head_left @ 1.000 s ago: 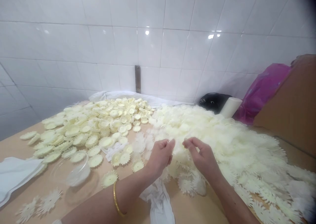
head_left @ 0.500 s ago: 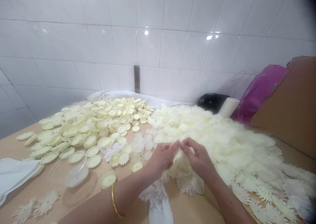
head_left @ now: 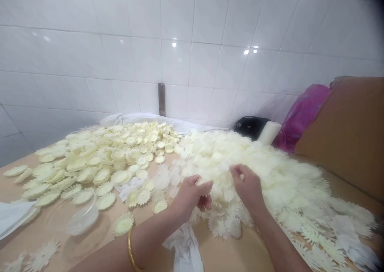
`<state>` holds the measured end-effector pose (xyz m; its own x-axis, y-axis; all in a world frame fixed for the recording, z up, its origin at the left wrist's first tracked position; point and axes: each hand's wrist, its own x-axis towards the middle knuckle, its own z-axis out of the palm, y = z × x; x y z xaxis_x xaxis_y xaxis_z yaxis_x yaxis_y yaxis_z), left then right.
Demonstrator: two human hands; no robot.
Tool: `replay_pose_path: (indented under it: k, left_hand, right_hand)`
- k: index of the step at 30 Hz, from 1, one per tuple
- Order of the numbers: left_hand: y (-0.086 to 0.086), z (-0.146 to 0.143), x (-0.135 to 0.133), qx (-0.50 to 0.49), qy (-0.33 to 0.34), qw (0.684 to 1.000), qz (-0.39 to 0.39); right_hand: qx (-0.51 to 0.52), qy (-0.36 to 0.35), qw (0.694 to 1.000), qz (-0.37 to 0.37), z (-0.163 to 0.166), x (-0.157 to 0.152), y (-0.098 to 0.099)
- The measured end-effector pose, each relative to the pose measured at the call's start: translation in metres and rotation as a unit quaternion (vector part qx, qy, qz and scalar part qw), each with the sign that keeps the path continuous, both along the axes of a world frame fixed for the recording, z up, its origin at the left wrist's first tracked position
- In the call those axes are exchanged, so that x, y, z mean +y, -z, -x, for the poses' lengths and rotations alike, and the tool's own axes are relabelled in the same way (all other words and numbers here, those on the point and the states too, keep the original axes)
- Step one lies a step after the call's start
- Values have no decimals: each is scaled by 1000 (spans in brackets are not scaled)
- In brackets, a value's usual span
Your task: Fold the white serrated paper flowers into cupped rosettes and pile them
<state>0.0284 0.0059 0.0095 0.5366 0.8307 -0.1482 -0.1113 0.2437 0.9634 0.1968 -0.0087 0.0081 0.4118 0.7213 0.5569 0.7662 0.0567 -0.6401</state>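
Note:
My left hand (head_left: pixel 187 198), with a gold bangle (head_left: pixel 131 248) on its wrist, is closed on a pale toothed-edge disc (head_left: pixel 200 181), whose rim shows between thumb and fingers. A short gap to the right, my right hand (head_left: pixel 248 184) is pinched over a heap of thin, whitish petal-edged discs (head_left: pixel 279 172). Whatever lies between its fingertips is too faint to make out against that heap. A pile of thicker yellowish stacked discs (head_left: pixel 120 154) spreads to the left of both hands. Below my left hand lies a crumpled white cloth (head_left: pixel 187 248).
A clear round tub (head_left: pixel 82 220) stands at left, near white folded material (head_left: pixel 15 218). Along the tiled wall are a black bag (head_left: pixel 252 127), a white roll (head_left: pixel 269 133) and a magenta bag (head_left: pixel 303 116). A cardboard box (head_left: pixel 348 132) borders the right side.
My hands, earlier meeting at the fingertips, have come apart. The right has moved slightly right, the left slightly left and down. The whole view has shifted a little.

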Motion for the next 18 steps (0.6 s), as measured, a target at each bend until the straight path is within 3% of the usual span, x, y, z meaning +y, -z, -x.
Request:
replay_pose_path:
  k: [7, 13, 18]
  left_hand:
    - [-3, -2, 1, -20, -6, 996, 90]
    - [-1, 1, 1, -4, -20, 999, 43]
    - [-3, 2, 2, 5, -33, 999, 4]
  right_hand:
    - [-40, 4, 999, 8, 2, -3, -2]
    - [1, -7, 1000, 13, 4, -8, -10]
    - [31, 49, 998, -20, 6, -7, -9]
